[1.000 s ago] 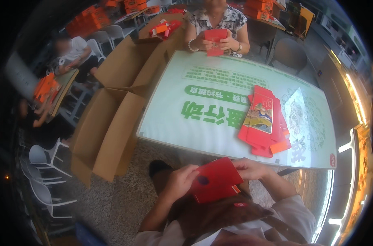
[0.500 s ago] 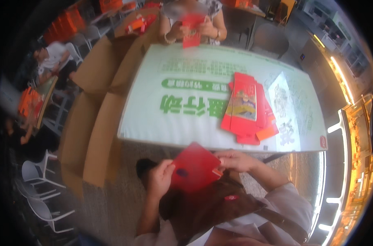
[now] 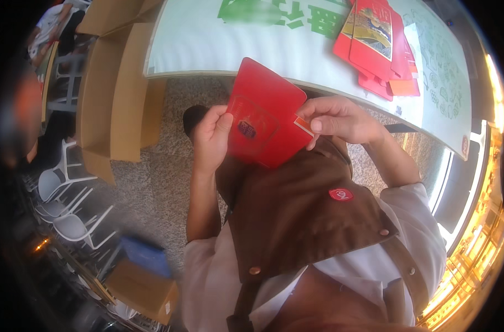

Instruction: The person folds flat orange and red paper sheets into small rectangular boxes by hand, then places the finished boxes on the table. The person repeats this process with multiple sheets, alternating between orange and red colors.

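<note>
In front of my brown apron I hold a flat red printed carton [image 3: 266, 113] with a dark oval emblem. My left hand [image 3: 212, 135] pinches its left edge, thumb on the face. My right hand [image 3: 340, 120] is at its right corner, fingers closed on a small orange-and-white edge piece [image 3: 303, 125] there; part of that corner is hidden behind the fingers. Beyond my hands, on the table, lies an uneven stack of similar flat red cartons [image 3: 382, 66], the top one bearing a colourful picture.
The white table [image 3: 202, 52] with green printing stands just beyond my hands. A large open cardboard box [image 3: 99, 94] is at its left. White chairs [image 3: 72, 227] stand farther left; a brown box with a blue top [image 3: 144, 276] is at lower left. Lit shelving [image 3: 484, 243] runs along the right.
The view has tipped downward, so the table and stack sit higher and the person across the table is out of view. Both hands still hold the red carton, its face now showing more sharply.
</note>
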A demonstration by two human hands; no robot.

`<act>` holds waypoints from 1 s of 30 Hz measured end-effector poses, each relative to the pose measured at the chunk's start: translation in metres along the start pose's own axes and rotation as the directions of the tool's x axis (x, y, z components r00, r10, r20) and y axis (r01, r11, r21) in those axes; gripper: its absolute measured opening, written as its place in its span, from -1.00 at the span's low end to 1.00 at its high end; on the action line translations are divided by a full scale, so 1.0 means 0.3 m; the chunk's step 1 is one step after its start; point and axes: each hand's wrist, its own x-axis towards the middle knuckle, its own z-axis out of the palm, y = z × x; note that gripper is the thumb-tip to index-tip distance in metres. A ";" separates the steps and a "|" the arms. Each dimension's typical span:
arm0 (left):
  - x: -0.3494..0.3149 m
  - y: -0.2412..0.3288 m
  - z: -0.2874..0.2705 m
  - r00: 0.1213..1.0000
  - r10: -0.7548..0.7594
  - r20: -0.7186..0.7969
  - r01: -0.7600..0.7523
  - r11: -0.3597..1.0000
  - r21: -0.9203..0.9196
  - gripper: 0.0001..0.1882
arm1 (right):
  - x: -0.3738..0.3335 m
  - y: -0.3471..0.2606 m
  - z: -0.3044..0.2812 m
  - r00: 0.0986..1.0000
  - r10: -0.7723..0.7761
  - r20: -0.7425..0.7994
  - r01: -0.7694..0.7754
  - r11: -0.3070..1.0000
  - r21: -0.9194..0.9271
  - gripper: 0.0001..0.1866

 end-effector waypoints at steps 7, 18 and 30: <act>0.000 0.004 0.012 0.999 0.013 0.046 -0.007 0.992 -0.123 -0.81 | -0.001 -0.033 0.005 0.999 0.041 0.002 -0.041 0.998 0.042 -0.70; 0.020 0.045 0.025 0.996 0.029 0.079 -0.034 0.997 0.064 -0.83 | 0.017 -0.045 0.012 0.995 -0.050 -0.081 0.025 0.960 -0.280 -0.70; 0.107 -0.017 0.073 0.863 -0.299 0.407 0.454 0.812 -0.366 -0.73 | 0.111 -0.111 0.084 0.934 -0.350 0.070 0.342 0.819 -0.461 -0.61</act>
